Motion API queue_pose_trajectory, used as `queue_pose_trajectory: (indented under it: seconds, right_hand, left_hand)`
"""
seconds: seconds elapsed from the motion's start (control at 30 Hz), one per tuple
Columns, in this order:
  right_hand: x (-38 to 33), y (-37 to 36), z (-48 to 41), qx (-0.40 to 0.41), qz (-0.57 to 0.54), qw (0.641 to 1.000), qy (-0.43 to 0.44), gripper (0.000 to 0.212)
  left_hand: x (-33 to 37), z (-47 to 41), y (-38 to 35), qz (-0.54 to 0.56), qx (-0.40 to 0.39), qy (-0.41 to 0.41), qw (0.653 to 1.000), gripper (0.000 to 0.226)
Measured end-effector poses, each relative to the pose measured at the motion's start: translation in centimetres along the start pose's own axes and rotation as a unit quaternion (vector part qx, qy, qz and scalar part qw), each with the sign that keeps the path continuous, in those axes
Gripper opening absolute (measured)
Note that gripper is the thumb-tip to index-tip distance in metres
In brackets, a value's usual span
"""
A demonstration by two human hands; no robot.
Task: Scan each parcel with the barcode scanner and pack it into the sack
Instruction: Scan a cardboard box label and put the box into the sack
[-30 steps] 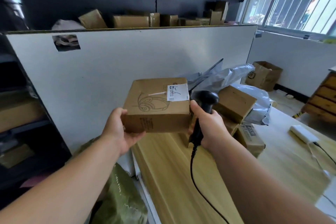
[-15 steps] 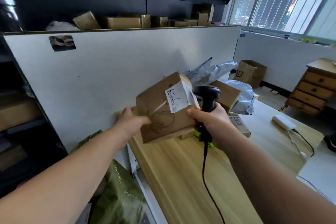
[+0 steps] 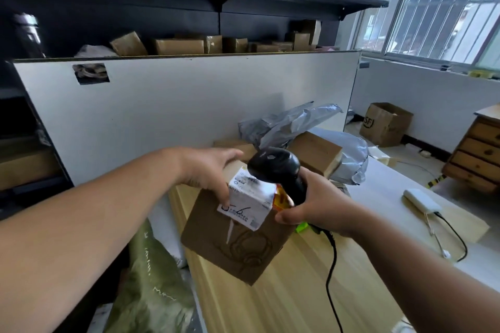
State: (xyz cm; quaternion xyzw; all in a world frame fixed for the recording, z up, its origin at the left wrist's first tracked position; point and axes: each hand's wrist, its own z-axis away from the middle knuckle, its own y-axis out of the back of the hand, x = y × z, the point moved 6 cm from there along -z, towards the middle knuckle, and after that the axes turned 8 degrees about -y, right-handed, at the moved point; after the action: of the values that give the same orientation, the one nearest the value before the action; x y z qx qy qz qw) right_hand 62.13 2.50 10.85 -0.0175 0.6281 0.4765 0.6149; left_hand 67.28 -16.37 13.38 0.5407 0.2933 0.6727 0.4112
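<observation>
Left fingers (image 3: 216, 188) over tilted parcel (image 3: 235, 249)

White charger (image 3: 422, 201), perhaps, on table (image 3: 297, 292); wooden drawers (image 3: 479, 159)

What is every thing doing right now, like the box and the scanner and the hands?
cardboard box: held tilted in the air, label towards the scanner
barcode scanner: held, head pointing down at the label
left hand: grips the box from above
right hand: grips the scanner's handle
green sack: slumped low on the left, opening not visible
carton on the floor: flaps open
</observation>
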Motion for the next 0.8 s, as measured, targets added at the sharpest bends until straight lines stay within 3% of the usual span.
queue_pose_trajectory:
  seconds: [0.1, 0.27, 0.37, 0.57, 0.8]
  right_hand:
    - [0.8, 0.4, -0.1, -0.020, 0.029, 0.999, 0.007, 0.066]
    - [1.3, 1.5, -1.4, 0.061, -0.006, 0.997, 0.048, 0.032]
    - [1.4, 1.7, -2.1, 0.070, -0.080, 0.993, 0.045, 0.029]
    - [0.5, -0.6, -3.4, -0.025, -0.207, 0.978, 0.021, 0.016]
    - [-3.3, -5.2, -4.6, -0.158, -0.237, 0.958, -0.027, 0.014]
  left_hand:
    - [0.5, -0.5, -0.8, -0.032, 0.009, 0.009, 0.999, 0.096]
    - [1.2, -0.6, -1.0, -0.168, 0.158, 0.024, 0.973, 0.086]
    - [0.3, -0.2, -1.4, -0.217, 0.233, 0.064, 0.946, 0.087]
    - [-3.1, 1.6, -0.8, -0.281, 0.312, 0.160, 0.893, 0.076]
    - [-7.4, 5.0, -0.1, -0.325, 0.320, 0.244, 0.856, 0.068]
